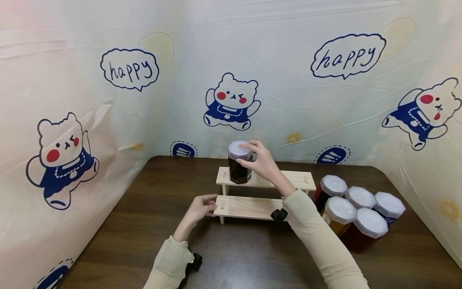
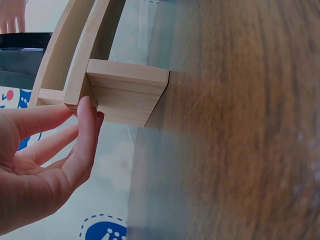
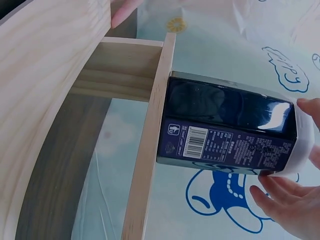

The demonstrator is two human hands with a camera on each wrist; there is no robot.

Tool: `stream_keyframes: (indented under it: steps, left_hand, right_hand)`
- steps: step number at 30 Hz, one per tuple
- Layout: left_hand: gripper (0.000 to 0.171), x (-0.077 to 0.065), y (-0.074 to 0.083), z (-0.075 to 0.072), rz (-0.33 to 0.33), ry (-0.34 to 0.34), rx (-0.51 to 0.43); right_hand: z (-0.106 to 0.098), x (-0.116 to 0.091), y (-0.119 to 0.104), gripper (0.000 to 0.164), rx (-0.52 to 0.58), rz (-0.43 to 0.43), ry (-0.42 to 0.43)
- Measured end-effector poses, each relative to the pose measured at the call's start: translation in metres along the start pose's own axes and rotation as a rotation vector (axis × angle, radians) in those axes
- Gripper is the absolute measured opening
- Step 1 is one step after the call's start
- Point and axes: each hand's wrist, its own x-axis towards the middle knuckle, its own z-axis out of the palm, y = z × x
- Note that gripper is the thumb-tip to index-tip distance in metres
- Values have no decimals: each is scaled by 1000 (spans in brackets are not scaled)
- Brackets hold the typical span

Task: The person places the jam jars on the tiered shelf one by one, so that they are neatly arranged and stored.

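My right hand [image 1: 262, 162] grips the white lid of a dark, many-sided jar [image 1: 240, 170] from above. The jar stands upright at the left part of the upper step of a two-step wooden rack [image 1: 249, 206]. In the right wrist view, the jar's base meets the upper board, and its purple label with a barcode [image 3: 196, 142] faces the camera. My left hand [image 1: 198, 208] is at the left end of the lower step. The left wrist view shows that hand [image 2: 45, 175] pinching the board's corner between thumb and finger.
Several jars with white lids [image 1: 361, 196] stand grouped on the brown table [image 1: 144, 224], right of the rack. A printed cloth [image 1: 281, 100] with bears hangs behind the table and along both sides. Black wrist devices [image 1: 279, 215] sit at both sleeves.
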Motion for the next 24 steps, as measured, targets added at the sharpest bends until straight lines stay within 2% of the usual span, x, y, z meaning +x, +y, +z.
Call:
stream_keyframes:
  steps: [5,10,24]
  left_hand:
    - [39,0,1,-1,3,-6,-9]
    - [39,0,0,0,8,-5,-10]
    - [38,0,1,1,-9,22,-1]
  right_hand:
    - [-7,-8,1,36,11,-65,66]
    - [-16,-18,1,29,16,-91,103]
    - [-49,-55,5,28,-35,-108,110]
